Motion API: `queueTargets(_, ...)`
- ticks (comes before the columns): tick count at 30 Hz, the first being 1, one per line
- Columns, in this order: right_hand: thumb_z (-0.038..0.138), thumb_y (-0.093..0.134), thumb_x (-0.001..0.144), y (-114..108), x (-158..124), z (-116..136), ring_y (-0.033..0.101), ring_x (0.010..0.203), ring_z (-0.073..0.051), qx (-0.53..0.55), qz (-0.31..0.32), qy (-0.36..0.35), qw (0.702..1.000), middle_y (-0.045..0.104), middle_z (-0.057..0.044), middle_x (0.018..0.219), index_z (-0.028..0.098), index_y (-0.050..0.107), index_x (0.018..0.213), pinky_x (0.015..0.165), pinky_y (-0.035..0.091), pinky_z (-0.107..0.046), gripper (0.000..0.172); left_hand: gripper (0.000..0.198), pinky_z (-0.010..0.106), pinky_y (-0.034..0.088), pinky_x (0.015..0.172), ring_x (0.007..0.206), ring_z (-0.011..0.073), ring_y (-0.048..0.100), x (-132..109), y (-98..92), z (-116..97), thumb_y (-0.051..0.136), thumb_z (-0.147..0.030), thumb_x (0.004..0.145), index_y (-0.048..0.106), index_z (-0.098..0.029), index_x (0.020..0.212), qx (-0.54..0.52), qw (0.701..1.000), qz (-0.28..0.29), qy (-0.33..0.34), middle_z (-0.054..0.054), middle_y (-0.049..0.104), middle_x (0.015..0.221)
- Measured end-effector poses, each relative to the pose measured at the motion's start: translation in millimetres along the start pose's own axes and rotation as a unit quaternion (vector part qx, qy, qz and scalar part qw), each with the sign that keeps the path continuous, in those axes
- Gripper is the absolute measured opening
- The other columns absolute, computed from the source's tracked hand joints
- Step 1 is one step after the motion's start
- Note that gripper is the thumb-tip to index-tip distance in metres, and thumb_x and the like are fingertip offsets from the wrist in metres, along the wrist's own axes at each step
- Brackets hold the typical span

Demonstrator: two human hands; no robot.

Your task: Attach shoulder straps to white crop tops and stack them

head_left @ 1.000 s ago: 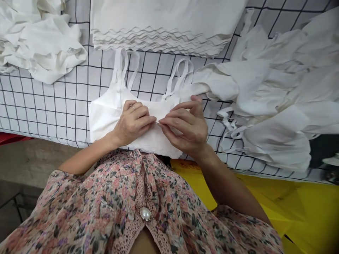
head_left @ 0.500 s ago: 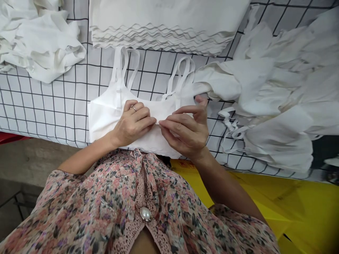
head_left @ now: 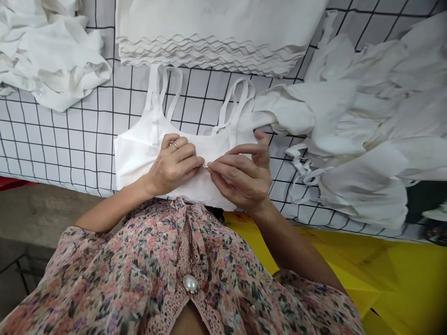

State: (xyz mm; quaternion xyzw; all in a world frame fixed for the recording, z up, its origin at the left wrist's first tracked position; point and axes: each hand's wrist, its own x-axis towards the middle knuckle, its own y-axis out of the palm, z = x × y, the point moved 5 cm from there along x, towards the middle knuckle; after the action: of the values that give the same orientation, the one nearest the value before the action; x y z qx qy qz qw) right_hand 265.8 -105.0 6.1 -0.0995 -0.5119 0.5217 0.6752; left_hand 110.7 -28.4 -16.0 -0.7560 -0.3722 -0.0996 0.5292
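A white strappy bra top lies flat on a black-and-white grid mat, its double straps pointing away from me. My left hand, with a ring on one finger, rests on the top's front and holds the cloth down. My right hand sits just beside it on the same cloth, its fingertips pinching a small shiny metal piece at the fabric. Only a tiny end of that piece shows, so I cannot tell exactly what it is.
A stack of white scallop-edged fabric pieces lies beyond the straps. Loose white cloth is heaped at the far left and the right. A yellow sheet lies at the lower right, below the mat's near edge.
My right hand has lowered slightly and its fingertips have closed in toward the metal piece. The whole view has drifted a little, and the top sits slightly further left.
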Motion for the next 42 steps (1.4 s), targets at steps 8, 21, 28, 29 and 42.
queueTargets(8,0.033,0.066,0.102,5.7,-7.1,-6.0,0.070,0.091,-0.019,-0.041,0.072,0.040,0.996,0.076,0.005,0.079,0.032,0.077,0.089,0.131,0.035,-0.057,0.017,0.015,0.039,0.044,0.095,0.085,0.0151,0.054,-2.1,1.3,2.2,0.063,-0.013,0.103,0.067,-0.025,0.096,-0.033,0.999,-0.001,-0.012,-0.002,0.057,0.077)
queueTargets(21,0.023,0.061,0.103,4.2,-0.1,-8.4,0.064,0.093,-0.020,-0.057,0.101,0.006,0.993,0.073,0.002,0.082,0.029,0.069,0.089,0.122,0.040,-0.054,0.017,0.012,0.037,0.042,0.097,0.089,0.0151,0.058,0.6,-1.0,6.3,0.062,-0.018,0.106,0.069,-0.025,0.100,-0.043,0.999,0.019,-0.006,-0.003,0.063,0.080)
queueTargets(28,0.023,0.045,0.108,14.6,20.8,-22.0,0.054,0.096,-0.022,-0.007,0.257,-0.011,0.966,0.061,-0.003,0.080,0.021,0.062,0.085,0.110,0.042,-0.060,0.028,0.020,0.038,0.039,0.095,0.087,0.0172,0.056,-1.7,5.2,11.2,0.055,-0.025,0.110,0.072,-0.025,0.101,-0.037,0.994,0.093,-0.031,-0.001,0.064,0.082)
queueTargets(29,0.021,0.043,0.108,16.2,24.6,-21.6,0.052,0.095,-0.022,-0.014,0.273,-0.036,0.961,0.059,-0.003,0.079,0.020,0.060,0.083,0.107,0.043,-0.060,0.031,0.020,0.038,0.039,0.095,0.086,0.0173,0.056,-1.7,4.5,11.9,0.055,-0.026,0.110,0.073,-0.024,0.100,-0.041,0.994,0.094,-0.034,-0.001,0.063,0.082)
queueTargets(42,0.070,0.066,0.096,14.1,91.6,-91.3,0.062,0.088,-0.013,0.076,0.467,0.003,0.881,0.067,0.001,0.083,0.017,0.081,0.092,0.099,0.051,-0.043,0.055,0.022,0.036,0.038,0.089,0.086,0.0185,0.058,2.0,9.3,25.5,0.062,-0.039,0.109,0.073,-0.020,0.105,-0.067,0.981,0.160,-0.091,0.001,0.070,0.086)
